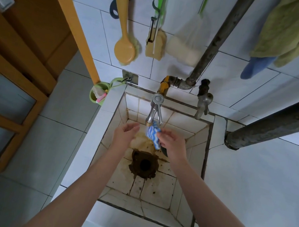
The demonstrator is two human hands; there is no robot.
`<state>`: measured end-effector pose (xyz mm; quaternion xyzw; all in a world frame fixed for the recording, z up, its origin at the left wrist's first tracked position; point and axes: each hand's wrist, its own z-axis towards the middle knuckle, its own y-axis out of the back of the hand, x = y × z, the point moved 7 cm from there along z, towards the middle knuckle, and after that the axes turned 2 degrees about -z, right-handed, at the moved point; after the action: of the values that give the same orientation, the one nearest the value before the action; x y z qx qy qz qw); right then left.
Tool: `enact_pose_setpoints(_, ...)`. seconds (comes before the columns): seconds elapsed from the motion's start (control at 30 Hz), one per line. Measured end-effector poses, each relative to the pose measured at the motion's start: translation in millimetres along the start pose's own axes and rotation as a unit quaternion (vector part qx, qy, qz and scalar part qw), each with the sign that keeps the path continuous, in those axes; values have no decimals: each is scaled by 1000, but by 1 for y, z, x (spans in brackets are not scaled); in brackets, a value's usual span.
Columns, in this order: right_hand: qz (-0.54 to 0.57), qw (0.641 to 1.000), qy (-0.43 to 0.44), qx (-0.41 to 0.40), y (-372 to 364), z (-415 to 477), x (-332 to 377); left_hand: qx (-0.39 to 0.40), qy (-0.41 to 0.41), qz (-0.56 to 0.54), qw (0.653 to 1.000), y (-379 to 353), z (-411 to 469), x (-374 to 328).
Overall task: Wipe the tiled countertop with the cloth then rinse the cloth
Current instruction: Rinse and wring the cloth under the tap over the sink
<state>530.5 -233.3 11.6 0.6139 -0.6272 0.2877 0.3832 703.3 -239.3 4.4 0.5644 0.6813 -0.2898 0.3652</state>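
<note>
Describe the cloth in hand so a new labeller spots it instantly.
Start at the tiled sink basin and the chrome tap at its back. Just below the tap, the right hand pinches a small cloth. Its blue-and-white wavy stripes set it apart from the plain green towel and blue rag hanging upper right.

Blue-and-white striped cloth [153,135], bunched, hanging just under the tap spout

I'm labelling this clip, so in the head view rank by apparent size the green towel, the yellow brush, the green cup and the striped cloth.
1. green towel
2. yellow brush
3. green cup and striped cloth look about alike. The striped cloth is bunched in the right hand, so I won't rank them.
</note>
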Motion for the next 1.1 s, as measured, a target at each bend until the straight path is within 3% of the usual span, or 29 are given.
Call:
enact_pose_setpoints(0.1,-13,1000,15,-12,-6,-5,-5,54,53,-26,997,-7,-8,9)
enact_pose_setpoints(0.23,-38,999,36,2,-23,-12,-5,105,49,-9,993,-20,-19,4)
enact_pose_setpoints(0.47,-78,990,53,105,-39,-19,-3,33,13,34,999,4,-8,10)
enact_pose_setpoints(0.63,-103,993,41,34,-17,-4,-7,67,5,20,998,4,-11,2)
enact_pose_setpoints(0.7,-150,986,51,58,-20,1,0,88,-1,31,996,2,-11,-3)
enact_pose_setpoints(0.83,-139,982,16,125,-33,7,3,124,-5,51,991,1,-11,-7)
enact_pose_setpoints(0.97,-117,984,61,120,-33,21,6,123,-4,59,991,6,-10,-6)
enact_pose_setpoints(1.1,-87,987,47,124,-31,14,8,103,-3,50,993,15,-10,-3)
